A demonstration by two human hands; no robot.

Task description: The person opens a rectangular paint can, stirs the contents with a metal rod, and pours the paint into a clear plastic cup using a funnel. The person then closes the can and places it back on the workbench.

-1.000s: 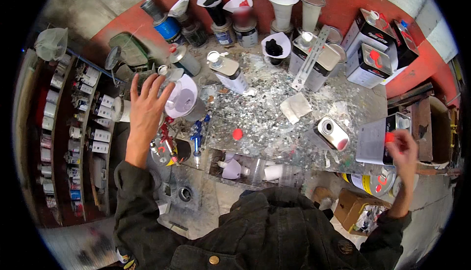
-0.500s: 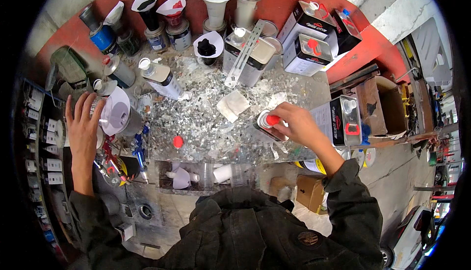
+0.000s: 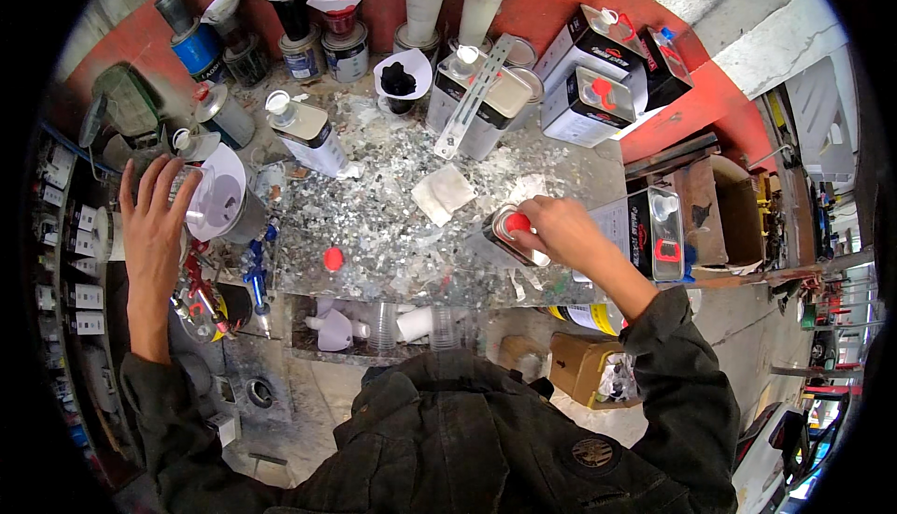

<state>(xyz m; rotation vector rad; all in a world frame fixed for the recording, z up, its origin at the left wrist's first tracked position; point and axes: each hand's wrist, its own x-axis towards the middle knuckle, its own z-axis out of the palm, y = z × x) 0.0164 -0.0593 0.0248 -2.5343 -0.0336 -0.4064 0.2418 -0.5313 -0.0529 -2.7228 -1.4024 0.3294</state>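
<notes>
On the left, my left hand (image 3: 157, 210) curls its fingers round a clear plastic cup (image 3: 199, 198), tipped beside a white paper strainer (image 3: 224, 182). The strainer sits in a grey container (image 3: 249, 221). My right hand (image 3: 558, 228) is closed at the top of a rectangular metal can (image 3: 501, 249), with thumb and fingers on its red cap (image 3: 517, 222). Part of the can's top is hidden by that hand. A loose red cap (image 3: 334, 258) lies on the paint-spattered bench (image 3: 392, 257) between the hands.
A folded white cloth (image 3: 443, 194) lies mid-bench. Behind stand a white-capped can (image 3: 306, 136), a cup with a black-stained strainer (image 3: 400, 81) and a perforated metal strip (image 3: 475, 98) across cans. Blue and red spray guns (image 3: 257, 271) hang front left. A large can (image 3: 645, 234) stands right.
The red cap under my right hand has come down closer to the can's top. My left hand stays at the cup with its fingers slightly shifted. The whole view has shifted a little.
</notes>
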